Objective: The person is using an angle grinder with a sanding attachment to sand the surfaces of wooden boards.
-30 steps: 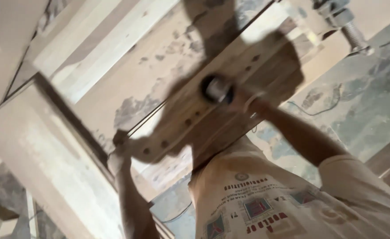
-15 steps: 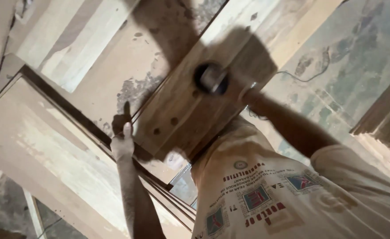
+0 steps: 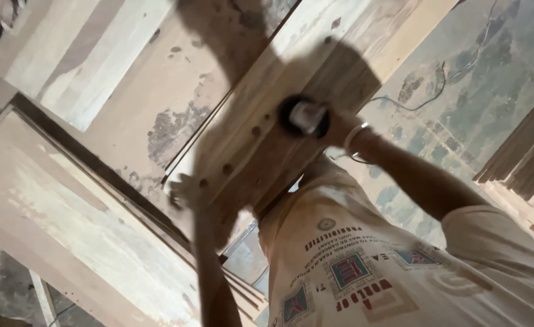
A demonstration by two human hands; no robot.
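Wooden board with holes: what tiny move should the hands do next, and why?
Probably steady the wooden board first: the left hand at its edge is blurred, while the right hand holds a round tool on it.

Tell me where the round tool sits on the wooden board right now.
In the head view the round tool sits near the board's upper right end, under the right hand; the left hand grips the board's lower left end.

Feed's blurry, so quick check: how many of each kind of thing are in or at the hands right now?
Hands: 2, the left hand and the right hand
Wooden board: 1
Round tool: 1
Wristband: 1
Total: 5
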